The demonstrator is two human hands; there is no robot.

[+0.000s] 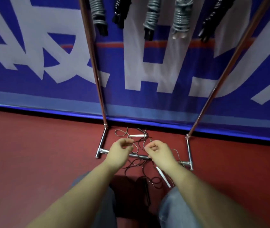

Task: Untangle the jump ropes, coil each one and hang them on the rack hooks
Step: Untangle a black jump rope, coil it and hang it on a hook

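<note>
Red floor carries the tangled ropes (141,160) between the rack (101,150) feet. Left grip (120,152) and right grip (159,153) each pinch a thin cord above the tangle; coiled ropes (180,20) hang overhead.

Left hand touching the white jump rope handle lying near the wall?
Apart. The head view shows red floor and loose cord between the left hand and the white jump rope handle beyond its fingers.
</note>
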